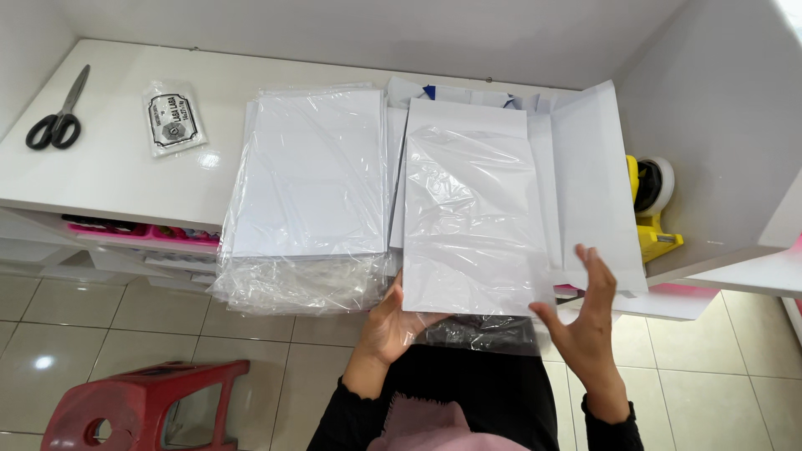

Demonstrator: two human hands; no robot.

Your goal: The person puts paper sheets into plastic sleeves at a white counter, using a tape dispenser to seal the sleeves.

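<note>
A white sheet inside a clear plastic sleeve (pixel 468 217) lies on the white desk (pixel 117 167), its near edge hanging over the front. My left hand (pixel 388 326) grips that near edge from underneath at the lower left corner. My right hand (pixel 585 321) is beside the lower right corner, fingers spread, touching the sleeve's edge. A stack of white sheets in clear sleeves (pixel 309 175) sits just to the left. More white sheets (pixel 593 175) lie fanned under and to the right of the held one.
Black scissors (pixel 57 117) and a small printed plastic packet (pixel 174 117) lie at the desk's left. A yellow tape dispenser (pixel 653 209) stands by the right wall. A red plastic stool (pixel 142 405) is on the tiled floor. Pink trays (pixel 142 234) sit under the desktop.
</note>
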